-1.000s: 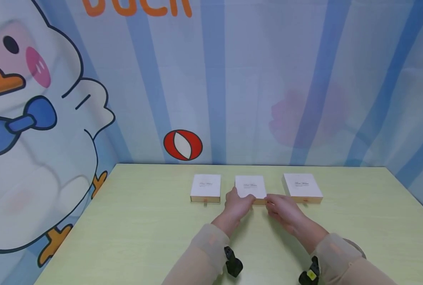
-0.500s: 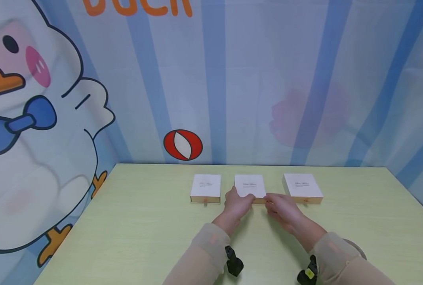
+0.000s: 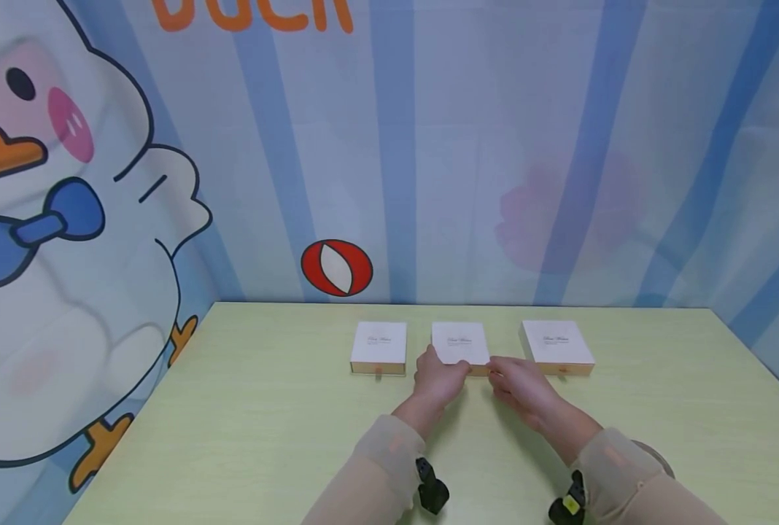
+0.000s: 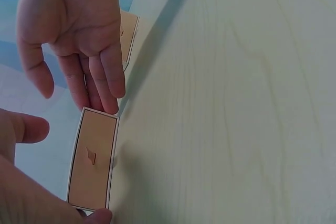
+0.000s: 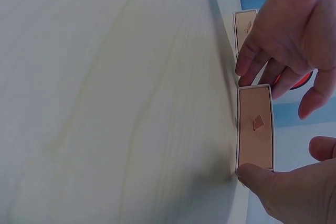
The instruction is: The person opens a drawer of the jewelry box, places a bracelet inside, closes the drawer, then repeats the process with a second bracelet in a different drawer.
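Note:
Three white boxes with printed lids stand in a row near the table's back edge. My hands are at the middle box, one on each side. The fingers of my left hand lie against its left end, and those of my right hand touch its right end. Both wrist views show the tan drawer front pushed in, with a small pull tab on it. The thumbs stand apart from the box's front, and the fingers look fairly straight. Part of the lid's front edge is hidden by my left thumb.
On the left is another white box, and a third white box sits to the right, slightly turned. The pale wooden table meets a blue striped backdrop. A grey rounded edge shows behind my right sleeve.
Almost nothing differs. The middle box has shifted very slightly left and back, with both hands staying at its ends.

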